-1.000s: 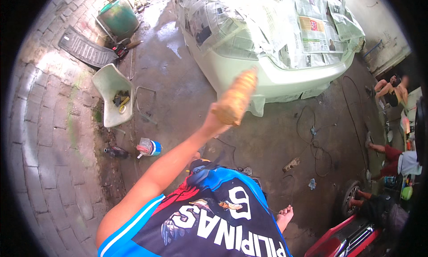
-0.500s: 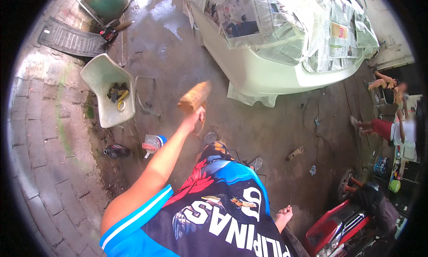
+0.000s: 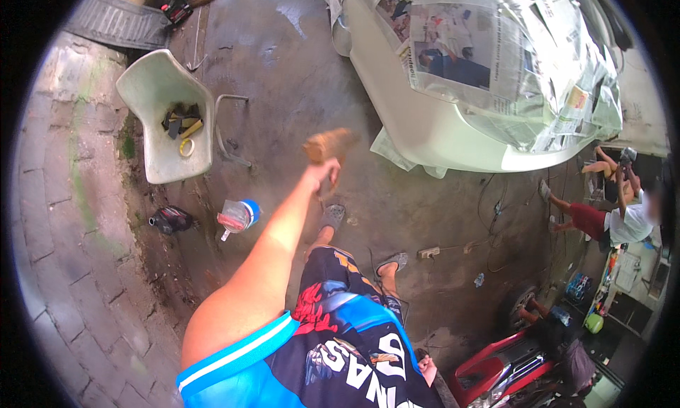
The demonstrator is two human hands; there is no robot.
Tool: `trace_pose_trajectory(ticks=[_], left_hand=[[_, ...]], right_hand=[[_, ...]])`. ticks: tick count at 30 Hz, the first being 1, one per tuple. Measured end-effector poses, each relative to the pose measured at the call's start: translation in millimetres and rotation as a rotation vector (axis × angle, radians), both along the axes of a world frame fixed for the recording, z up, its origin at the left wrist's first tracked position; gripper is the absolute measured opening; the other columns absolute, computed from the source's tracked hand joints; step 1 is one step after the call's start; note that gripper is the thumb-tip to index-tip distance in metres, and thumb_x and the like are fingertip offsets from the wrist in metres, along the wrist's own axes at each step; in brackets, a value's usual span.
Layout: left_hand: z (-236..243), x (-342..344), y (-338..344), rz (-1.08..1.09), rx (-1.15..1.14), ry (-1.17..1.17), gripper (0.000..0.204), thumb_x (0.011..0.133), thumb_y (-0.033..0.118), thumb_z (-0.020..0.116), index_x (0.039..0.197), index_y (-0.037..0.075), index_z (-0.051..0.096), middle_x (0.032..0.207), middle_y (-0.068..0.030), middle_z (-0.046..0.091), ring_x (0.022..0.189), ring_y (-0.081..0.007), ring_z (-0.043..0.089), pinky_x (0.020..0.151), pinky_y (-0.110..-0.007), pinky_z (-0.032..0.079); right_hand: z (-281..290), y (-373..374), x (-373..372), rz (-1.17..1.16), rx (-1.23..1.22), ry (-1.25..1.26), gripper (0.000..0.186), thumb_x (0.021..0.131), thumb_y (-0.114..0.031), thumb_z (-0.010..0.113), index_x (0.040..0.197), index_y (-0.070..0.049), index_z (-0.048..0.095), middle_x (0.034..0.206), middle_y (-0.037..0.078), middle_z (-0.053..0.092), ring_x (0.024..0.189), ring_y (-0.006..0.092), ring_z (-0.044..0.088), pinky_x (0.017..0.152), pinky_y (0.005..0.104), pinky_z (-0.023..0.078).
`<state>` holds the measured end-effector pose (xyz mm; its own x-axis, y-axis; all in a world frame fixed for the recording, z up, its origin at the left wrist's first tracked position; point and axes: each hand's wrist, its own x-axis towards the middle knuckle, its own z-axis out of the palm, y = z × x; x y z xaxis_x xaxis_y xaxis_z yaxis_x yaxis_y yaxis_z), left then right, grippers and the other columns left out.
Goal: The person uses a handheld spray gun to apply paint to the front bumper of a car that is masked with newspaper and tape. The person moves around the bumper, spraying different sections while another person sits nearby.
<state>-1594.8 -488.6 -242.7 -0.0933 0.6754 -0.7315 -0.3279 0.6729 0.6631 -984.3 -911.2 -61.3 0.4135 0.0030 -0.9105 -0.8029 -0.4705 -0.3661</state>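
My left arm reaches forward, and my left hand [image 3: 324, 174] is closed round the handle of a brown, roughly cylindrical tool [image 3: 330, 146]. The tool is smeared by motion, so its exact kind does not show. It is held above the floor, left of a white car bumper [image 3: 418, 125] and apart from it. Newspaper sheets [image 3: 453, 43] and clear plastic cover the car above the bumper. Low on my right side, my right hand [image 3: 426, 367] is partly hidden by my shirt. Its fingers are curled, and what they hold, if anything, cannot be made out.
At left stands a pale chair [image 3: 159, 89] holding dark scraps and a yellow tape roll [image 3: 186, 148]. Near it are a dark bottle [image 3: 170, 219] and a clear container [image 3: 237, 217]. Cables [image 3: 489, 227] cross the floor. A red motorcycle [image 3: 489, 369] and people [image 3: 623, 217] are at right.
The view has shifted, with the car now appearing lower and farther right. My left hand, still gripping the brown tool, appears slightly farther right. Both my feet show more fully.
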Motion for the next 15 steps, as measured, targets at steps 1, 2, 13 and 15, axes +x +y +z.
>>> trace_pose_trajectory(ticks=[1, 2, 13, 15], left_hand=[[-3.7, -20.9, 16.0, 0.099, 0.120, 0.000, 0.023, 0.072, 0.025, 0.061, 0.058, 0.007, 0.056, 0.052, -0.0036, 0.053, 0.049, -0.0148, 0.049, 0.053, -0.030, 0.040], [-5.9, -41.4, 31.0, 0.155, 0.181, 0.021, 0.023, 0.072, 0.025, 0.061, 0.057, 0.007, 0.055, 0.052, -0.0035, 0.052, 0.049, -0.0150, 0.049, 0.053, -0.030, 0.040], [-17.2, 64.6, -41.1, -0.134, 0.156, -0.041, 0.014, 0.076, 0.004, 0.059, 0.063, 0.008, 0.056, 0.056, 0.0007, 0.054, 0.046, -0.0104, 0.050, 0.041, -0.028, 0.038], [4.1, 104.4, -75.2, -0.208, 0.158, -0.157, 0.012, 0.080, 0.014, 0.069, 0.081, 0.007, 0.060, 0.064, 0.0012, 0.058, 0.048, -0.0086, 0.052, 0.045, -0.028, 0.044]], right_hand=[[4.6, -1.6, 0.6, -0.050, -0.019, 0.054, 0.025, 0.099, -0.026, 0.043, 0.090, -0.007, 0.056, 0.064, 0.000, 0.052, 0.050, 0.0107, 0.044, 0.045, 0.0219, 0.036], [6.4, -3.3, -0.7, -0.043, -0.029, 0.076, 0.023, 0.098, -0.024, 0.044, 0.090, -0.007, 0.055, 0.065, 0.000, 0.054, 0.050, 0.0110, 0.045, 0.045, 0.0217, 0.037], [19.6, 50.7, -23.5, -0.031, -0.024, -0.093, 0.013, 0.097, -0.016, 0.045, 0.091, -0.005, 0.049, 0.078, 0.005, 0.059, 0.062, 0.0110, 0.052, 0.045, 0.0206, 0.040], [16.8, 53.6, -28.3, 0.005, 0.013, -0.110, 0.012, 0.097, -0.015, 0.044, 0.092, -0.005, 0.048, 0.078, 0.004, 0.057, 0.062, 0.0110, 0.051, 0.045, 0.0212, 0.039]])
